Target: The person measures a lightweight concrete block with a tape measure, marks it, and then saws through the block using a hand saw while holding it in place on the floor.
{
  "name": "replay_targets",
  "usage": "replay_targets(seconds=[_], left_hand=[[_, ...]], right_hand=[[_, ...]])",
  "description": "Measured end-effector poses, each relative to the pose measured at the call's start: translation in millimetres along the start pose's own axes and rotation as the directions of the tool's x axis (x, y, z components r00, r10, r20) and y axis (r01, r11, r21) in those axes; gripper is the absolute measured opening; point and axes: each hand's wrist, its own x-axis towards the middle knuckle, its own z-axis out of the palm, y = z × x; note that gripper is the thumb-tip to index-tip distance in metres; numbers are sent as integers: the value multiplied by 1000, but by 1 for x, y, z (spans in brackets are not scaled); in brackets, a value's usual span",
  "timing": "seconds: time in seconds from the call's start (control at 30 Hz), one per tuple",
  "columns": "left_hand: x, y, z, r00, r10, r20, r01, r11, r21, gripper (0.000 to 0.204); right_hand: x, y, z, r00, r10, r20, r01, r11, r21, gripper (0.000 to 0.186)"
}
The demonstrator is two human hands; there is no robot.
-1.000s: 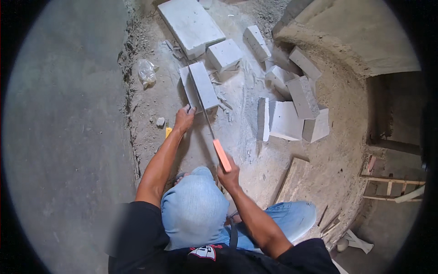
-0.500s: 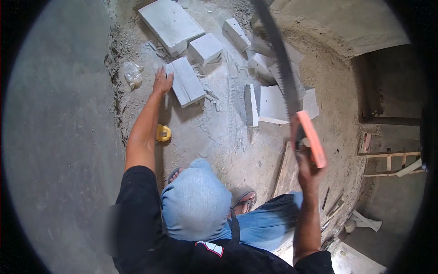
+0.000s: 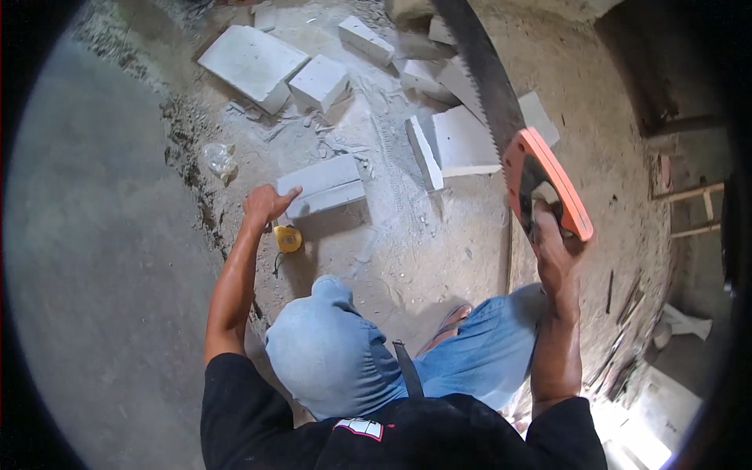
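Note:
My left hand grips the left end of a pale aerated concrete block, its thumb laid over the top. A straight groove runs along the block, which lies on the dusty ground. In my right hand is a handsaw, held up by its orange handle with my fingers wrapped through the grip. The dark toothed saw blade points up and away, above the ground and apart from the grooved block. A yellow tape measure lies just below my left hand.
Several other pale blocks lie ahead: a large slab, a smaller block beside it, and cut pieces near the blade. A clear plastic bag sits by the left wall. Wooden pieces stand at the right.
The grooved block has turned and come nearer, now lying more crosswise, with my left hand on its end. The saw has shifted right, still in my right hand.

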Motion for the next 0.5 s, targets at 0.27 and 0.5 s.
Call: replay_targets(seconds=[0.27, 0.5], left_hand=[[11, 70, 35, 835, 549, 48, -541, 799, 262, 147], [-4, 64, 43, 865, 497, -73, -463, 845, 267, 132]], right_hand=[[-2, -4, -2, 997, -55, 46, 47, 983, 175, 21], [-9, -7, -5, 999, -34, 15, 32, 991, 129, 16]])
